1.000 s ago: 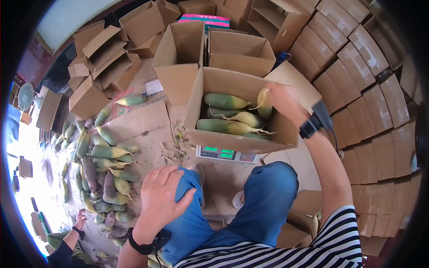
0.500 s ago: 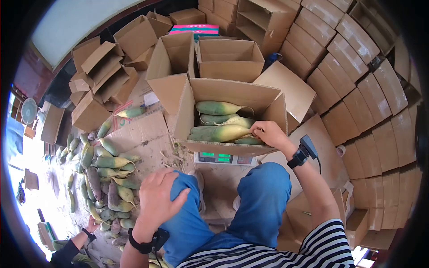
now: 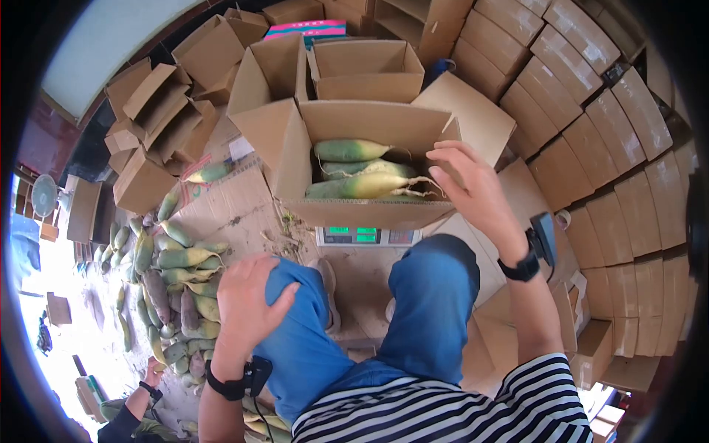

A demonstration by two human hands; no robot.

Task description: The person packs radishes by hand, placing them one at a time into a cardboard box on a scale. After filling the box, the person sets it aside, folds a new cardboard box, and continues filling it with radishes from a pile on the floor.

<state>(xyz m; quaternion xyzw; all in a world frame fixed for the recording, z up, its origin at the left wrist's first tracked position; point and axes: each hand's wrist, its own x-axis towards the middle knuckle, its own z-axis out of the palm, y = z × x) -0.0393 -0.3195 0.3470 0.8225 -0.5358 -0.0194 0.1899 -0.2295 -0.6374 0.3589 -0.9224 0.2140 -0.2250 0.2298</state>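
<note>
Several green radishes (image 3: 354, 185) with pale tips and thin roots lie sideways in an open cardboard carton (image 3: 369, 214) in front of my knees. Over the carton's right side hovers my right hand (image 3: 469, 184), its fingers apart and holding nothing, close to the root ends. My left hand (image 3: 255, 299) rests on my left knee, thumb spread away from the fingers, with nothing in it. Beneath the carton is a weighing scale (image 3: 367, 236) with lit green displays; the digits are too small to read.
A heap of radishes (image 3: 177, 277), some purplish, covers the floor to the left. Another person's hand (image 3: 153, 371) touches that heap at lower left. Open cartons (image 3: 367, 71) stand behind the scale. Stacked cartons (image 3: 583, 155) form a wall on the right.
My right hand has come away from the front radish's root end, moving up and right, and its fingers have opened. My left hand stays on the knee. The view has shifted slightly.
</note>
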